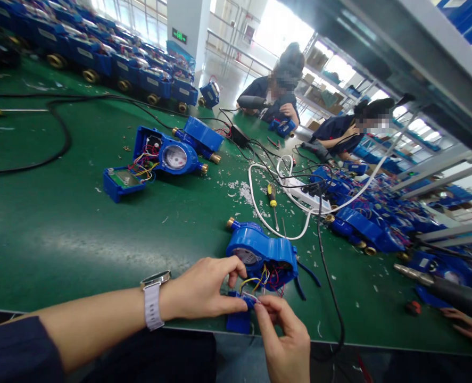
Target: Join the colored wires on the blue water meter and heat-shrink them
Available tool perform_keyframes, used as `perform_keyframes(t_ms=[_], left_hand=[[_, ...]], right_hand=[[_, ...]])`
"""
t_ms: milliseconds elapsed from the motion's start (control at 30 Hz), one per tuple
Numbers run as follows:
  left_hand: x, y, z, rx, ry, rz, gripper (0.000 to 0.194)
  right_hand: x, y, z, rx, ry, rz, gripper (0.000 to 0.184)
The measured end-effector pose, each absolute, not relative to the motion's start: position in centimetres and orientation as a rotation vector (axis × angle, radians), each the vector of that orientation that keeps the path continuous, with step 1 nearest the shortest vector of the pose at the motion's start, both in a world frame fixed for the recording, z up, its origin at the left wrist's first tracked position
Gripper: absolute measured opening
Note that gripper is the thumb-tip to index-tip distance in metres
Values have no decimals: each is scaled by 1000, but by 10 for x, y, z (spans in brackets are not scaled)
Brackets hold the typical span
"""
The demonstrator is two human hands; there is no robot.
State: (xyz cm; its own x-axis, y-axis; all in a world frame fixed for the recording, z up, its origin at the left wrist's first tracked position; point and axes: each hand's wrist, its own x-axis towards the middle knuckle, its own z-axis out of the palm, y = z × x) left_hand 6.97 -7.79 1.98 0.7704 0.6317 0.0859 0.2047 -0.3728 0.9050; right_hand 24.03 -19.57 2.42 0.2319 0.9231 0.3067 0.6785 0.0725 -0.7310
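A blue water meter (pixel 259 242) with a round dial and a brass pipe end lies open on the green table in front of me. Yellow, red and other thin wires (pixel 264 275) run from its open housing to a small blue cover (pixel 238 322) at the table's near edge. My left hand (pixel 204 287), with a watch on its wrist, holds the cover between thumb and curled fingers. Close beside it, my right hand (pixel 281 330) pinches a thin pale wire at the cover's upper edge. The fingertips partly hide the wire's end.
Another opened meter (pixel 167 151) lies farther back, touching a closed one. A yellow-black screwdriver (pixel 273 197), a white power strip (pixel 305 194) and black cables (pixel 321 250) lie to the right. Rows of meters (pixel 127 69) line the back left. Two co-workers (pixel 275 85) sit beyond; another person's hand (pixel 467 324) shows at right.
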Motion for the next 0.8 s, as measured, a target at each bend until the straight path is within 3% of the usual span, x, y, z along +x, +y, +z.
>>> perform_keyframes(t_ms=[100,267,800], left_hand=[[72,-77,17,1930,527,529,14],[76,-78,9,1740,511,537,15],[78,-78,7,1247,425,406,34]], right_hand=[[238,-194,27,-1637,-1522,337,9],[235,-190,30,-1599,-1500,277,7],[225,-183,29,-1556,-1469,559,16]])
